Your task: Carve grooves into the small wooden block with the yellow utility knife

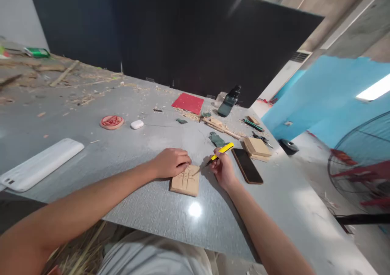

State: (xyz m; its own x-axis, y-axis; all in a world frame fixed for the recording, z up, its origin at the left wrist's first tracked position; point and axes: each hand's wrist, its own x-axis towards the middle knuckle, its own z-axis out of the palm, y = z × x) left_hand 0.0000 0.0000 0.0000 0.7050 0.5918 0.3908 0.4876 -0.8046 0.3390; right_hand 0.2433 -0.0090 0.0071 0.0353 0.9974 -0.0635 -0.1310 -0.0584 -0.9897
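A small square wooden block (185, 182) with lines carved into its top lies flat on the grey table, near its front edge. My left hand (173, 162) is closed with curled fingers on the block's far left corner, pressing it to the table. To the right of the block, my right hand (223, 168) grips a yellow-and-black utility knife (222, 152) like a pen. Its thin tip points down and left toward the carved face; whether it touches the wood is too blurred to tell. A dark phone (247, 166) lies just right of my right hand.
Beyond lie green scraps (216, 139), thin sticks (222, 128), a red sheet (188, 103) and a dark bottle (229, 102). Stacked wood blocks (257, 147) sit right. Leftward are a white case (137, 124), a round red carved piece (111, 122) and a long white device (42, 164).
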